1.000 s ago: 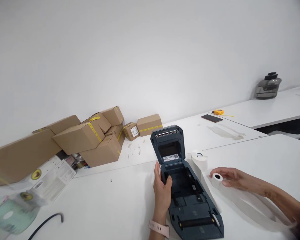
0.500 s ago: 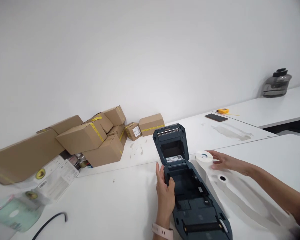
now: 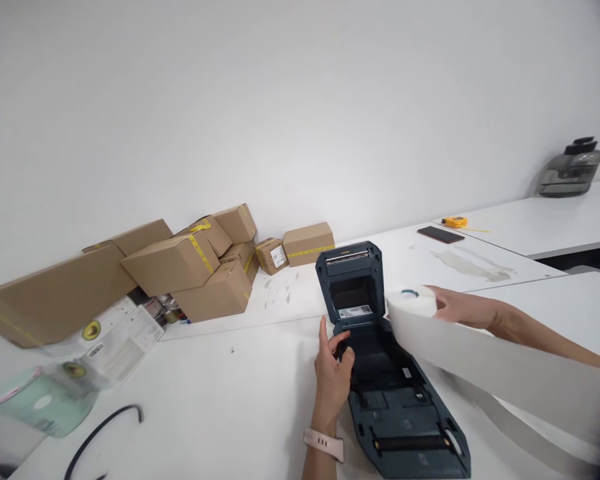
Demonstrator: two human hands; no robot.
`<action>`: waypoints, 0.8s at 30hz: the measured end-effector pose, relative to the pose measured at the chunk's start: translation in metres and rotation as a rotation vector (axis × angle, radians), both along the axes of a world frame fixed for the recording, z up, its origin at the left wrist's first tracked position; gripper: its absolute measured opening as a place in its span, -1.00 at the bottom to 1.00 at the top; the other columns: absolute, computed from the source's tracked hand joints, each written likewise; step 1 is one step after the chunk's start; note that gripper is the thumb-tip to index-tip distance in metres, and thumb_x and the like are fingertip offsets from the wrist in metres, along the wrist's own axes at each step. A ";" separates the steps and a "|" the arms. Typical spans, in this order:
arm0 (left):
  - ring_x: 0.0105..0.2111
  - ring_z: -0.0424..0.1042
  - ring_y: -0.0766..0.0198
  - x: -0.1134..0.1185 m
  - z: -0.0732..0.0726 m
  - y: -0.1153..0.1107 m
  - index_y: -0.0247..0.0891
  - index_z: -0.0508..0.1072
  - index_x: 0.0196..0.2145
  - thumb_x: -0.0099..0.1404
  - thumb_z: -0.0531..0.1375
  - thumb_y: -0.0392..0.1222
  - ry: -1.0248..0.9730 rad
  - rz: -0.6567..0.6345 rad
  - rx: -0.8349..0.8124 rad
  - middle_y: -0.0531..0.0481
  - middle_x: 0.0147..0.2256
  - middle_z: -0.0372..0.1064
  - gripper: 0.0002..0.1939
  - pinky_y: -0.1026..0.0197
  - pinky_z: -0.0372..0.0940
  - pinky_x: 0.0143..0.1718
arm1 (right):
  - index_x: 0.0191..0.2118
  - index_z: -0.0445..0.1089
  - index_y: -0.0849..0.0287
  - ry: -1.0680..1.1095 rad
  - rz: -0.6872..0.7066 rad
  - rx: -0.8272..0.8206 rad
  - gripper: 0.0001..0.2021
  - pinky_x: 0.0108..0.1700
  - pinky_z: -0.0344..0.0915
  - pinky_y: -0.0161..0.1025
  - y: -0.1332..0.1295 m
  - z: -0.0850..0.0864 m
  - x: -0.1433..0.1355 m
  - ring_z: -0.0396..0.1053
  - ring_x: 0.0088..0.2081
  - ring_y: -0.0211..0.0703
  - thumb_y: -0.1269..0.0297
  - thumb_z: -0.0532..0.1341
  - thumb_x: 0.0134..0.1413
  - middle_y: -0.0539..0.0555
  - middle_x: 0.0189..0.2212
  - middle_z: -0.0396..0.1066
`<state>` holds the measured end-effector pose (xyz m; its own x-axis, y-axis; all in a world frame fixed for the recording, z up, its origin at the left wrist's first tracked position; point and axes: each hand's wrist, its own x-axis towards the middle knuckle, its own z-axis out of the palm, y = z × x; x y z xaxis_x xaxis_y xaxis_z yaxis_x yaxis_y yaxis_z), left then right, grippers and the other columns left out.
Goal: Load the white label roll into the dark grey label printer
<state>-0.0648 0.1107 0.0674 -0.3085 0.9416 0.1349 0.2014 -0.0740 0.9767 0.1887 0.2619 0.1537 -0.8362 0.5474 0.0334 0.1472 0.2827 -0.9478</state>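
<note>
A dark label printer (image 3: 395,407) lies on the white table with its lid (image 3: 353,283) raised, baring the inside and a black roller near the front. At its left rim is my left hand (image 3: 333,370), thumb and fingers curled on a dark part of the inner wall, one finger pointing up. My right hand (image 3: 447,305) grips a white paper label roll (image 3: 410,310) from the right side, raised beside the printer's hinge. A long strip of paper (image 3: 520,373) trails from the roll toward the lower right. The fingers behind the roll are hidden.
Cardboard boxes (image 3: 215,287) are piled by the wall at left. Packaged items (image 3: 125,347), a green pouch (image 3: 43,403) and a black cable (image 3: 103,430) lie at lower left. A phone (image 3: 440,234), tape measure (image 3: 454,221) and water jug (image 3: 570,170) are at back right.
My right hand has lifted the label roll off the table, toward the printer, and its paper strip has risen with it. My left hand stays at the printer's left rim, its fingers shifted slightly.
</note>
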 end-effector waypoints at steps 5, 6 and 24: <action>0.04 0.41 0.10 -0.003 -0.001 -0.002 -0.15 -0.15 0.41 0.30 0.22 0.07 -0.121 -0.047 0.050 -0.19 0.08 0.44 -0.11 0.08 0.22 0.09 | 0.01 0.40 0.18 -0.208 0.362 0.083 -0.33 -0.04 0.39 -0.15 -0.026 0.022 -0.055 0.44 -0.05 0.08 0.04 0.47 -0.30 0.09 -0.10 0.49; 0.06 0.41 0.09 -0.003 -0.001 -0.003 -0.16 -0.14 0.40 0.31 0.21 0.07 -0.147 -0.057 0.059 -0.19 0.09 0.44 -0.12 0.07 0.21 0.10 | -0.01 0.42 0.17 -0.258 0.366 0.128 -0.34 -0.03 0.38 -0.14 -0.029 0.021 -0.063 0.44 -0.04 0.09 0.04 0.47 -0.31 0.08 -0.09 0.49; 0.11 0.38 0.09 -0.002 -0.005 -0.005 -0.12 0.07 0.34 0.35 0.17 -0.06 -0.168 -0.039 0.076 -0.17 0.10 0.43 -0.34 0.04 0.16 0.18 | 0.09 0.44 0.18 -0.694 0.290 0.539 -0.17 0.10 0.27 0.16 -0.035 -0.019 -0.107 0.37 0.07 0.40 -0.11 0.44 -0.40 0.25 0.01 0.46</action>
